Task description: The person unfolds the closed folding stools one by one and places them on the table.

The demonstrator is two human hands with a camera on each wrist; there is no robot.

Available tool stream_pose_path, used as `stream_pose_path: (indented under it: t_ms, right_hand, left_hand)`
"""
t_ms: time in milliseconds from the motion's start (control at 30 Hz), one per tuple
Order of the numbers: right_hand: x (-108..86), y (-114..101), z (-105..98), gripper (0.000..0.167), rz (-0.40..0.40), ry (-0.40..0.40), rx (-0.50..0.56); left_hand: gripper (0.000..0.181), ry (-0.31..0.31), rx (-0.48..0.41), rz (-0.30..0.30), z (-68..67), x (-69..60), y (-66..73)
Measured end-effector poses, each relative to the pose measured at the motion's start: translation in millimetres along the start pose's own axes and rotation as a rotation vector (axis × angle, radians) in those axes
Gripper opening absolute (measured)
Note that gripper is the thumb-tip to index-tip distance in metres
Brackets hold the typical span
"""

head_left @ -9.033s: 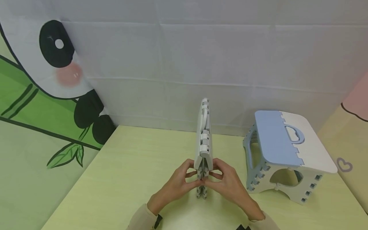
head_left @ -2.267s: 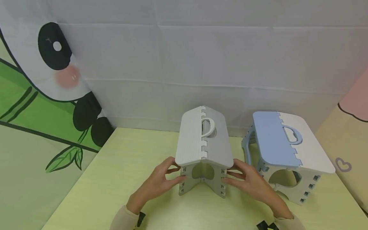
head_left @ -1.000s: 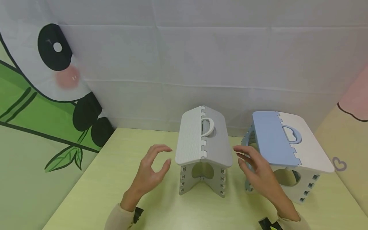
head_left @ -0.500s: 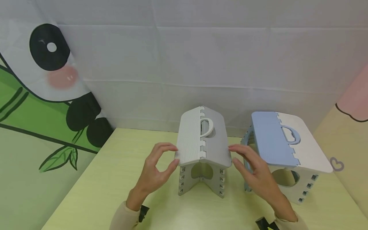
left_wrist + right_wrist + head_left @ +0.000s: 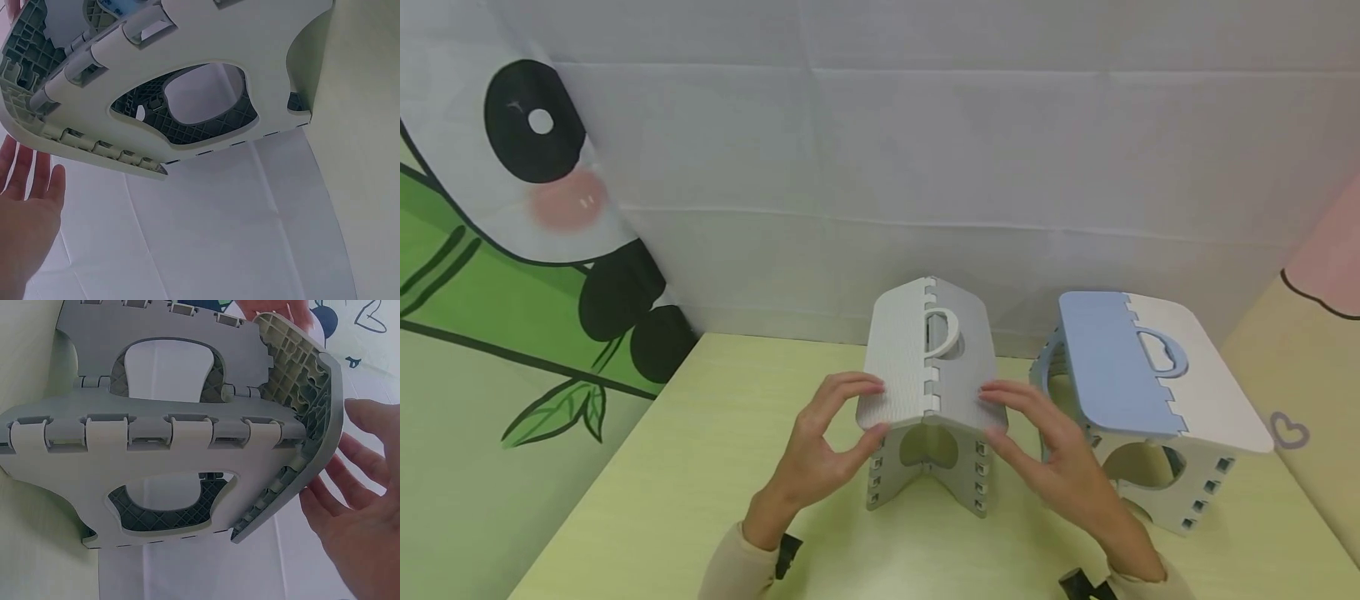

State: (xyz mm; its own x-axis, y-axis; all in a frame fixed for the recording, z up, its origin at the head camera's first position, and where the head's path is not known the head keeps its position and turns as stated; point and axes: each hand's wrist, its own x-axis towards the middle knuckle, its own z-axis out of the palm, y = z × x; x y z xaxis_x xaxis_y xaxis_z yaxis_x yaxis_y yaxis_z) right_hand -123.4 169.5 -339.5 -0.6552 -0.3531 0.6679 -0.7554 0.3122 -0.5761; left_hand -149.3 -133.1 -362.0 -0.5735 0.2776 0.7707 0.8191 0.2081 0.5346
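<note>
A white and grey folding stool stands partly unfolded in the middle of the table, its two seat halves sloping like a roof from the ridge with the loop handle. My left hand has its fingertips on the left half, thumb by the front corner. On the right half lie the fingertips of my right hand, thumb at the near corner. In the left wrist view the fingers look straight against the seat's outer face. The right wrist view shows the stool's hinged legs and spread fingers beside the seat.
A blue and white folding stool stands fully unfolded to the right, close to my right hand. Behind the pale table rises a white cloth wall. Painted panels flank both sides.
Earlier the stool was folded flat between both hands, then its sides were spread apart. The hands let go of the legs, rose, and moved inward onto the sloping seat halves.
</note>
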Motion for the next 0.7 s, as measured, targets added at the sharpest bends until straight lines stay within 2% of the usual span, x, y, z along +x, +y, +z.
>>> stream_pose_path:
  t_ms: [333, 500, 700]
  right_hand:
    - [-2.3, -1.2, 3.1, 0.058, 0.041, -0.051, -0.031]
    - [-0.6, -2.0, 3.5, 0.06, 0.001, -0.058, -0.052]
    - [0.4, -0.3, 3.2, 0.06, -0.017, -0.062, -0.054]
  left_hand:
    - [0.035, -0.022, -0.008, 0.013, 6.5, 0.0, 1.4]
    - [0.037, -0.018, -0.003, 0.026, 7.3, 0.3, 1.1]
    - [0.032, -0.012, -0.002, 0.076, 6.7, 1.3, 0.2]
